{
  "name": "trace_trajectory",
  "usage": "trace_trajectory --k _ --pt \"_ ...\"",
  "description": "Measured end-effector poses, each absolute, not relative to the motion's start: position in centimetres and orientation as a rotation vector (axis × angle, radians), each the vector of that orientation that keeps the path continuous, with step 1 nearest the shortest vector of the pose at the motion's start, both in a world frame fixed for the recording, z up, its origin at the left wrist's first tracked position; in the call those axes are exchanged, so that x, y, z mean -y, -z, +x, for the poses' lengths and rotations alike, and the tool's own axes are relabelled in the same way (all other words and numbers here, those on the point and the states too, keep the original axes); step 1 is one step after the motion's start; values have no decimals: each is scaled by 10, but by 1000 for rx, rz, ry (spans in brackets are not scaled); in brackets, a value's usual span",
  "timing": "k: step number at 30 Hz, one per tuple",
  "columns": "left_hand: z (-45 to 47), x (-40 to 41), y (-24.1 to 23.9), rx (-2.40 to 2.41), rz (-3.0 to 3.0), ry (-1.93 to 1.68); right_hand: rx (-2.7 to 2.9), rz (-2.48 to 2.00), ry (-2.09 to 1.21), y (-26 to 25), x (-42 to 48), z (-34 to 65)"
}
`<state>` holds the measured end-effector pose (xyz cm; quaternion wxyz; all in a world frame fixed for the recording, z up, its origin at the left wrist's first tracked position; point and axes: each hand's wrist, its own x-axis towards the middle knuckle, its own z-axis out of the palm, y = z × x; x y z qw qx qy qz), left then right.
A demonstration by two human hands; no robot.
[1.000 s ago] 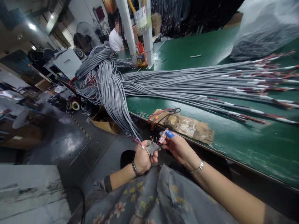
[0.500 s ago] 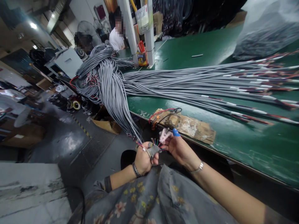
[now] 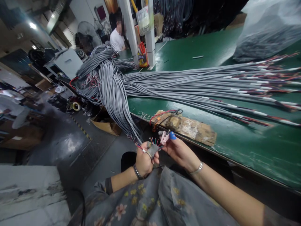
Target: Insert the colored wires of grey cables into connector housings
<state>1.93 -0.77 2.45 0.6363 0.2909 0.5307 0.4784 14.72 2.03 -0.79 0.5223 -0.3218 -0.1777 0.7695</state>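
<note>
My left hand [image 3: 143,161] is closed around a grey cable's end, beside a dull grey wrapped patch. Thin coloured wires [image 3: 154,141] fan upward from its fingers, their tips apart. Close on its right is my right hand [image 3: 180,150], thumb raised with a blue covering [image 3: 172,135] on its tip. A small pale pink piece [image 3: 164,137] sits at its fingertips; whether it is a clip or a finger wrap is unclear. The other fingers curl toward the wires and are partly hidden. Grey cables [image 3: 127,121] hang from the bench down to my left hand.
Long grey cables [image 3: 169,83] with stripped, coloured ends lie across the green bench [image 3: 235,138]. A worn wooden block [image 3: 195,128] with red and black leads rests at the near edge. A plastic bag [image 3: 265,37] stands at back right, a white post [image 3: 151,37] farther left. Another person [image 3: 117,39] sits behind.
My right hand has shifted slightly left, its thumb tilting closer to the pink piece. The fanned wires in my left hand have turned a little to the left.
</note>
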Motion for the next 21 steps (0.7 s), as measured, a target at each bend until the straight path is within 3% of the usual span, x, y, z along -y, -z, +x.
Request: trace_trajectory --k 7,16,21 --pt "19 8 -19 -1250 725 -1054 468 -777 -1791 8 -20 144" --pt "3 17 -4 -1233 834 -1012 710 -822 -2037 1 -9 158" --pt "0 18 -5 -1208 979 -840 924 -901 -1923 -3 -5 159"
